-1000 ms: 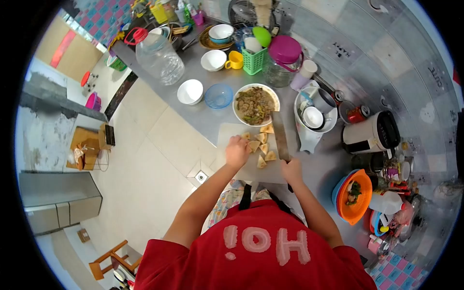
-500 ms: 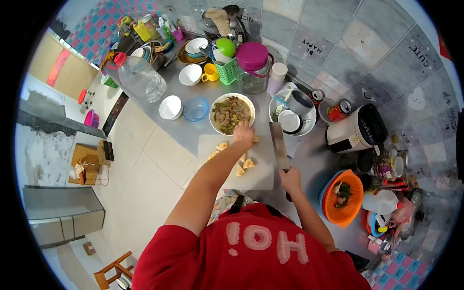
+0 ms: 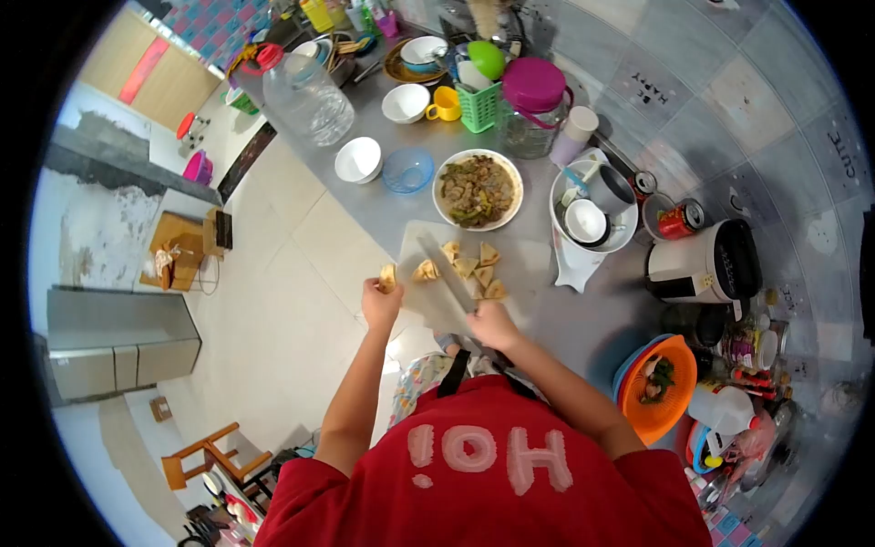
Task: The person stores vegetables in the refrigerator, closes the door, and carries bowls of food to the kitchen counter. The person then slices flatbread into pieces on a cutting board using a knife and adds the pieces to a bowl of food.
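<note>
My left hand (image 3: 381, 303) is closed around a pale yellow wedge of food (image 3: 387, 275), just off the left edge of the white cutting board (image 3: 415, 305). My right hand (image 3: 493, 325) grips the handle of a cleaver (image 3: 447, 282). Its blade, blurred, slants across the board toward the upper left. Several more wedges (image 3: 486, 255) lie to the right of the blade, and a small group (image 3: 425, 270) sits on its left. Beyond the board stands a white bowl (image 3: 519, 196) of brownish minced food with green bits (image 3: 478, 191).
A white bowl (image 3: 358, 160) and a blue glass bowl (image 3: 407, 170) stand at the counter's left side. A white basin (image 3: 557, 219) with cups is to the right. An orange colander (image 3: 679, 401) and a rice cooker (image 3: 702, 264) stand farther right.
My left hand has left the bowl and come to the board's left edge with a wedge. My right hand has swung the cleaver leftward over the board. The view has shifted.
</note>
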`<state>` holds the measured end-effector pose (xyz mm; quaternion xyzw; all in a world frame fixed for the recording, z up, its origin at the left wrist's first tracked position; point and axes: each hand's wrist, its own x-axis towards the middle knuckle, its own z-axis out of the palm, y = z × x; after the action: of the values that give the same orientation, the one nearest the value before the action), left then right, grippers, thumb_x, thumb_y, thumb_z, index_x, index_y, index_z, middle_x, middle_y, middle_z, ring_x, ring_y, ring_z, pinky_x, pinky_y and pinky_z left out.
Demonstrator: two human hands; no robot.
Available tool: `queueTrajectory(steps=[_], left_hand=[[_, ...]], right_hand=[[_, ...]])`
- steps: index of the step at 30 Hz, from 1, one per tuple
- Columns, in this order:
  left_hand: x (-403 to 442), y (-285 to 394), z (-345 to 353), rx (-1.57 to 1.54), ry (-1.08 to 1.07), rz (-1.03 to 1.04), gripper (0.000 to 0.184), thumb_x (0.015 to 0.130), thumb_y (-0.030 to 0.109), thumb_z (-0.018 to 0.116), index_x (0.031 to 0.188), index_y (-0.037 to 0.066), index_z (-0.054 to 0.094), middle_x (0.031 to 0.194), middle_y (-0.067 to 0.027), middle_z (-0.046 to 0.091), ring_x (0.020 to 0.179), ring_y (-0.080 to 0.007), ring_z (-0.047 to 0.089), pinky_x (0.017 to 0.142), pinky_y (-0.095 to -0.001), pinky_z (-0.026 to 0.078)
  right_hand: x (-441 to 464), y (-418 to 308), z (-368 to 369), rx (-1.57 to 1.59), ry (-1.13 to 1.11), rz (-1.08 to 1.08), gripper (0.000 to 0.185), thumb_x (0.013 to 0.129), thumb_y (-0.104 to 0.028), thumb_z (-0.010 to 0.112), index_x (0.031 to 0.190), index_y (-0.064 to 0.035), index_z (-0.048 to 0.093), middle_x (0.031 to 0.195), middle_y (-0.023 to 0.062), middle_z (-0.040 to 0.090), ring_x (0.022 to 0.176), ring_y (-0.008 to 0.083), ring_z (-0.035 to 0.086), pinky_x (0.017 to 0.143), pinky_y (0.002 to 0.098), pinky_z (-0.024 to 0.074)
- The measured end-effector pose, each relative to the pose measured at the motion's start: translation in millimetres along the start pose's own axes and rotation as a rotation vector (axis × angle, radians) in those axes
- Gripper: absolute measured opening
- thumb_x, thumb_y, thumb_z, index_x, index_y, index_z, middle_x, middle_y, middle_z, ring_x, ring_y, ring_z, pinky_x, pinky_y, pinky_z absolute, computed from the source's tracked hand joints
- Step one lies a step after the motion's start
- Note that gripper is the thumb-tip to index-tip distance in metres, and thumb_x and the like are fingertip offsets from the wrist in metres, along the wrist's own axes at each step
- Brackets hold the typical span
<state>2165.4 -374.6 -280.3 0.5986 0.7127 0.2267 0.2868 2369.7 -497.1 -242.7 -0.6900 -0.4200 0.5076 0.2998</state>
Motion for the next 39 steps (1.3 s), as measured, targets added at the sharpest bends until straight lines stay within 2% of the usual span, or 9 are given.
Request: queueTrajectory(steps=[4,9,15,18,25,28,30,33,39], left_hand=[[-18.5,-27.9,-8.6,0.085,0.011,-0.112,0.048,0.061,0.025,0.072,0.095,-0.002,0.053,0.086,-0.0183,0.062,0.078,-0.0309,0.061,0.07,-0.0368,0.049],[-20.7,-27.4,7.9,0.026,-0.029,-0.104,0.045,0.06,0.022,0.069,0.097,-0.001,0.053,0.092,-0.019,0.059,0.084,-0.033,0.059,0.074,-0.0394,0.047],[-17.3,10.7,27.2,0.132,-0.093,0.138,0.04,0.063,0.018,0.068,0.097,0.003,0.053,0.095,-0.0156,0.053,0.091,-0.0326,0.053,0.08,-0.0406,0.045],[-20.2,18.4,33.1,0.24,-0.207,0.236,0.046,0.064,0.017,0.069,0.104,0.008,0.049,0.105,-0.014,0.045,0.103,-0.0324,0.045,0.082,-0.0407,0.044],[-18.0,6.4,28.5,0.142,-0.197,0.281,0.041,0.064,0.014,0.069,0.101,0.004,0.054,0.098,-0.0159,0.05,0.096,-0.0338,0.048,0.081,-0.0411,0.043],[-19.1,8.6,22.6,0.122,-0.289,0.237,0.038,0.065,0.011,0.068,0.099,0.002,0.056,0.095,-0.0173,0.051,0.093,-0.0343,0.049,0.08,-0.0405,0.043],[-19.5,9.7,23.7,0.123,-0.277,0.258,0.036,0.065,0.01,0.067,0.098,0.001,0.056,0.095,-0.0166,0.05,0.093,-0.0338,0.049,0.08,-0.0395,0.043],[-18.1,10.4,27.4,0.083,-0.235,0.284,0.034,0.065,0.009,0.067,0.096,0.0,0.056,0.094,-0.016,0.05,0.092,-0.0335,0.048,0.081,-0.0395,0.043],[-14.5,10.0,25.7,0.072,-0.243,0.323,0.036,0.064,0.008,0.068,0.097,0.0,0.056,0.093,-0.0157,0.049,0.092,-0.0332,0.048,0.081,-0.0399,0.042]], right_hand=[[31.5,-9.6,47.3,-0.243,-0.042,-0.13,0.026,0.073,-0.021,0.056,0.077,0.0037,0.062,0.072,0.0233,0.061,0.071,0.0381,0.061,0.066,0.0433,0.0478],[40.3,6.9,54.3,-0.411,0.036,0.03,0.028,0.074,-0.023,0.055,0.081,0.003,0.063,0.078,0.0238,0.062,0.08,0.0375,0.06,0.073,0.0441,0.0471],[28.7,28.5,31.4,-0.225,0.076,0.281,0.028,0.073,-0.022,0.055,0.08,0.0044,0.063,0.08,0.0253,0.061,0.08,0.0394,0.06,0.072,0.045,0.0469],[15.9,19.9,30.4,-0.205,0.158,0.21,0.027,0.074,-0.021,0.056,0.079,0.0049,0.063,0.08,0.0259,0.061,0.079,0.0405,0.059,0.071,0.0456,0.0469],[26.2,-46.5,30.8,-0.423,0.055,0.149,0.024,0.076,-0.019,0.056,0.082,0.0042,0.062,0.081,0.0261,0.061,0.081,0.0404,0.059,0.073,0.0459,0.0468],[40.6,-56.5,36.8,-0.555,0.071,0.115,0.022,0.073,-0.013,0.055,0.077,0.0074,0.061,0.072,0.0248,0.061,0.072,0.0393,0.061,0.067,0.0446,0.0488],[48.8,-67.7,34.5,-0.538,-0.05,0.305,0.022,0.073,-0.012,0.054,0.08,0.0075,0.062,0.077,0.0258,0.062,0.074,0.0396,0.061,0.068,0.0451,0.049],[57.7,-70.9,35.5,-0.645,-0.078,0.354,0.025,0.075,-0.014,0.053,0.091,0.0028,0.062,0.09,0.0234,0.062,0.089,0.0384,0.06,0.079,0.0418,0.0474],[65.6,-59.9,37.7,-0.585,-0.101,0.374,0.023,0.075,-0.011,0.052,0.089,0.0026,0.064,0.096,0.0241,0.061,0.092,0.0381,0.059,0.079,0.0424,0.0475]])
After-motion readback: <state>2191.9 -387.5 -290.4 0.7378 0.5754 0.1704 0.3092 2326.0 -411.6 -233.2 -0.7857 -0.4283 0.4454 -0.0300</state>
